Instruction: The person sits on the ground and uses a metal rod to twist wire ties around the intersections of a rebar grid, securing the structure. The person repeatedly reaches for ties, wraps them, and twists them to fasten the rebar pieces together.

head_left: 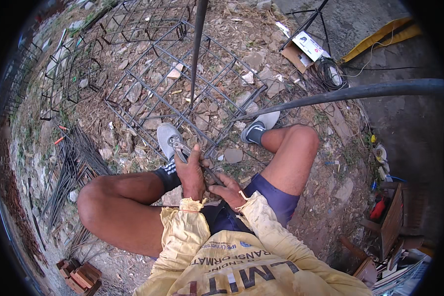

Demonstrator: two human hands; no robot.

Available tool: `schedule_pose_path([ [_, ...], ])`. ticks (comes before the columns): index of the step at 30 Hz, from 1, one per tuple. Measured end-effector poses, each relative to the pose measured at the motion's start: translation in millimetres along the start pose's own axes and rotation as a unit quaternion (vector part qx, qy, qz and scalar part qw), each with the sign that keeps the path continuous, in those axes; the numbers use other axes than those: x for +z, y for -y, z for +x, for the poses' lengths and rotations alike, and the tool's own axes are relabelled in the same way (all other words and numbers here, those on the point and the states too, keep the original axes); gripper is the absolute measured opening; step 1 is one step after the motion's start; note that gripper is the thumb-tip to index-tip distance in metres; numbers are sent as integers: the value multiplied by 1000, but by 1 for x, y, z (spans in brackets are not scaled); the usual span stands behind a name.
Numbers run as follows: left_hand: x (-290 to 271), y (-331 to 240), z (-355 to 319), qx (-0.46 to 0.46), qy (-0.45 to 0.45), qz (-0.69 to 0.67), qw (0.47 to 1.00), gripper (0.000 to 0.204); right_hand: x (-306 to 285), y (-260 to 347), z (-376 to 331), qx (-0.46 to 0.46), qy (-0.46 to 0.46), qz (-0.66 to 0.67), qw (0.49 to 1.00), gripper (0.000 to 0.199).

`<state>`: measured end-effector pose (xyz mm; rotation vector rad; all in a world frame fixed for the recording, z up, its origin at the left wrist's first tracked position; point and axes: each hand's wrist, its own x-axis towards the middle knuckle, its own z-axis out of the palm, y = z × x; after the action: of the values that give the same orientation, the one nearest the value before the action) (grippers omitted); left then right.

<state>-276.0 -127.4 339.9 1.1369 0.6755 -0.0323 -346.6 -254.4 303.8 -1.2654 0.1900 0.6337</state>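
Both hands meet in front of my lap around a dark metal hand tool that looks like a pair of pincers (181, 150). My left hand (190, 173) is closed round it, thumb up, and the tool's head sticks out past the fingers beside my shoe. My right hand (227, 188) is closed on the handle end, lower and to the right. The fingers partly hide the tool. Just beyond my feet, a rebar cage (155, 91) of tied steel bars lies on the rubble.
More rebar frames (76, 69) lie at the far left, with a bundle of thin steel rods (66, 170) nearer. Two dark poles (197, 54) cross the view. A cardboard box (303, 49) and coiled cable (329, 74) sit far right; bricks (79, 276) lie near left, wooden furniture (392, 217) at right.
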Motion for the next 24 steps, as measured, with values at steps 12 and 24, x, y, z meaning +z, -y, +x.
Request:
schedule_pose_path([
  [12, -19, -38, -15, -63, 78, -200, 975, 15, -20, 44, -11, -110, -84, 190, 972, 49],
  [24, -16, -51, -36, -159, 179, -302, 923, 13, 1, 73, -3, -154, 48, 407, 899, 47],
])
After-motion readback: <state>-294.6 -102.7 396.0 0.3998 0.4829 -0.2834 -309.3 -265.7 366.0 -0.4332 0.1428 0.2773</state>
